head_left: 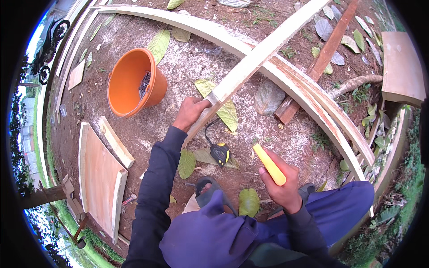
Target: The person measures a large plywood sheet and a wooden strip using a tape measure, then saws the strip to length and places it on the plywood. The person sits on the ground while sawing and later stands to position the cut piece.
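Note:
My left hand is closed round the near end of a long pale wooden beam. By its thumb, a short greyish strip lies across the beam; I cannot make out what it is. My right hand, lower and to the right, grips a yellow tapered handle, its narrow end pointing up and left. Any tool joined to this handle does not show. On the ground between both hands rests a black and yellow tape measure with a dark strap.
An orange bucket holding nails stands at the left. Below it lie a wooden panel, a short offcut and a hammer. The beam rests across other long timbers. A brown pole and leaves lie on sawdust-strewn soil.

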A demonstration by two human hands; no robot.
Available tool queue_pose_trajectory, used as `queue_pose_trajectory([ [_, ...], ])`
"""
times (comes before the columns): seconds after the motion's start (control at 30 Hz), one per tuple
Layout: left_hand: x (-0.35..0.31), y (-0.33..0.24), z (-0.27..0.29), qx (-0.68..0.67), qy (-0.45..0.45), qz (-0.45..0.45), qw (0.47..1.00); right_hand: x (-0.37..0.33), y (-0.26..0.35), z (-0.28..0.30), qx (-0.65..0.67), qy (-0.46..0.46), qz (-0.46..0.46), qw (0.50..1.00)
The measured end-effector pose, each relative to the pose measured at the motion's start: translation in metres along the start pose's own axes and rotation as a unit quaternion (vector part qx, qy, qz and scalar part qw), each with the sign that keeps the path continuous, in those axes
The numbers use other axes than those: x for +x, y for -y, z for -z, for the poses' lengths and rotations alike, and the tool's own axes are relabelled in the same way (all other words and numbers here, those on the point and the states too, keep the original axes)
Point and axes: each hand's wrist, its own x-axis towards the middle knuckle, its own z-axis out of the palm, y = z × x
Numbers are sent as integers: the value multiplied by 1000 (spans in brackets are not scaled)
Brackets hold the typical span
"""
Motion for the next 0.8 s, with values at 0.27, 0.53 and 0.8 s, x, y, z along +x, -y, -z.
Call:
queue_pose_trajectory([
  [0.27,11,-3,12,67,-7,-41,997,1,-6,-9,2,38,-13,999],
  [0.53,36,6,44,96,76,-55,991,10,8,-30,-10,8,38,999],
  [0.8,31,-22,47,78,93,54,991,15,26,-14,-31,17,-7,999],
])
